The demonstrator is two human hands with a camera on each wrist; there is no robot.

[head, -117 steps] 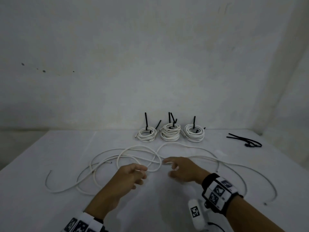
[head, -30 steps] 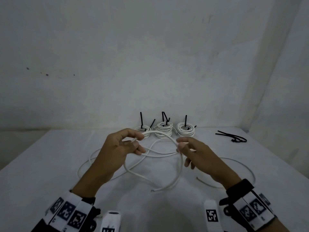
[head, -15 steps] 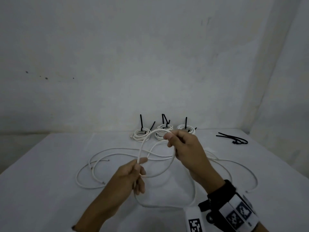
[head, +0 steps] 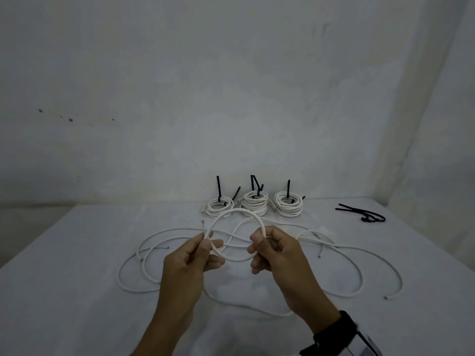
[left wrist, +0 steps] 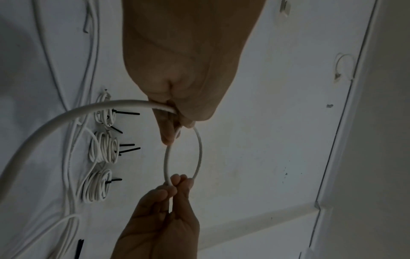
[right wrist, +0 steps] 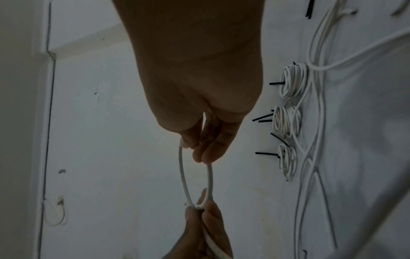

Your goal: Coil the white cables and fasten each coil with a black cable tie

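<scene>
In the head view both hands hold one round loop of white cable point(head: 238, 210) in the air above the table. My left hand point(head: 207, 240) pinches the loop's left side, where the cable's cut end point(head: 202, 222) sticks up. The loop's right side is pinched by my right hand point(head: 257, 244). The rest of this cable trails down to the table point(head: 77, 291). The left wrist view shows the loop point(left wrist: 199, 154) between the left hand point(left wrist: 175, 126) and the right hand point(left wrist: 177, 183). From the right wrist the same loop point(right wrist: 182, 175) runs from the right hand point(right wrist: 197, 147) to the left hand point(right wrist: 199, 209).
Three tied coils point(head: 219, 208) point(head: 254, 204) point(head: 288, 205) with black ties sticking up stand at the back by the wall. Loose black ties point(head: 363, 216) lie at the back right. Loose white cable sprawls left point(head: 144, 255) and right point(head: 359, 268) of my hands.
My right hand came down and my left hand rose a little, so both are now level. The open arc of cable between them has closed into one round loop.
</scene>
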